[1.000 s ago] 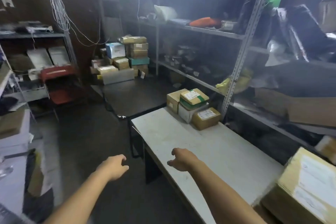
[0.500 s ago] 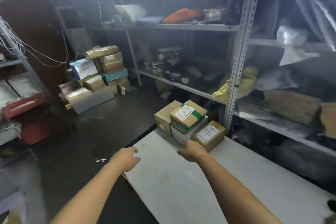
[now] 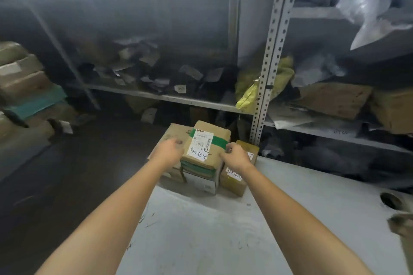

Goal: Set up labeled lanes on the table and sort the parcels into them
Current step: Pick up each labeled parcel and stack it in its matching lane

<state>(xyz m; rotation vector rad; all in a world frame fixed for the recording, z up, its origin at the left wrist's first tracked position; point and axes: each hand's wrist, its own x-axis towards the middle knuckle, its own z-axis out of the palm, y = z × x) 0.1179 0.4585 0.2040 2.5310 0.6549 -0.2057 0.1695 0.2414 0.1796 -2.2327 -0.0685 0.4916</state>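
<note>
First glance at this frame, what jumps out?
The left hand and right hand flank the top parcel of a small stack at the far end of the white table; grip unclear. It bears green tape and a white label. Behind, a yellow bag sags on the metal shelf.

Left hand point(image 3: 169, 152), right hand point(image 3: 237, 159) bare; forearms point(image 3: 116, 214) bare (up to frame edge).

Dim, hazy picture with blurred, wide-angle-bent edges; sharpest at the centre.
</note>
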